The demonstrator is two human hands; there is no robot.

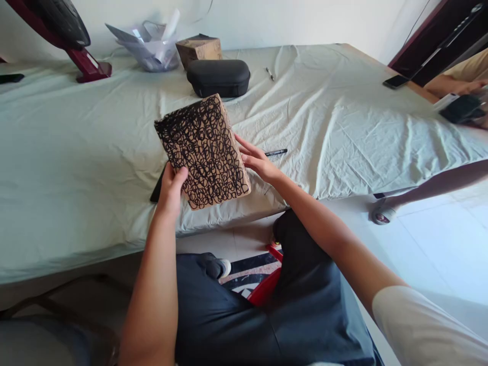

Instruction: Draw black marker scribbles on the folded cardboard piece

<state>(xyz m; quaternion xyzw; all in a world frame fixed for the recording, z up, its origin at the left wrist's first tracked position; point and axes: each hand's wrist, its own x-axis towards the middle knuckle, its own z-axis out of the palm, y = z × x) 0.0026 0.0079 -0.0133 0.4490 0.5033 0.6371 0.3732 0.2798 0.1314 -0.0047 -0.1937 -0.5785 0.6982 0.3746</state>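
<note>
A flat rectangular brown cardboard box (204, 152), its face covered in dense black scribbled loops, was held tilted above the sheet-covered surface (76, 152). Left hand (171, 188) fingers clamped its lower edge; right hand (257, 160) fingers pressed flat against its side at 3 o'clock. A black marker pen (276, 152) lay just beyond.

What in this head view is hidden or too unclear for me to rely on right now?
- Back of the scribbled box: faces away; left hand and right hand cover its edges.
- Dark flat thing under the box: mostly hidden.
- Marker label: too small.
- Other person's hand and black item: cut by right edge.
</note>
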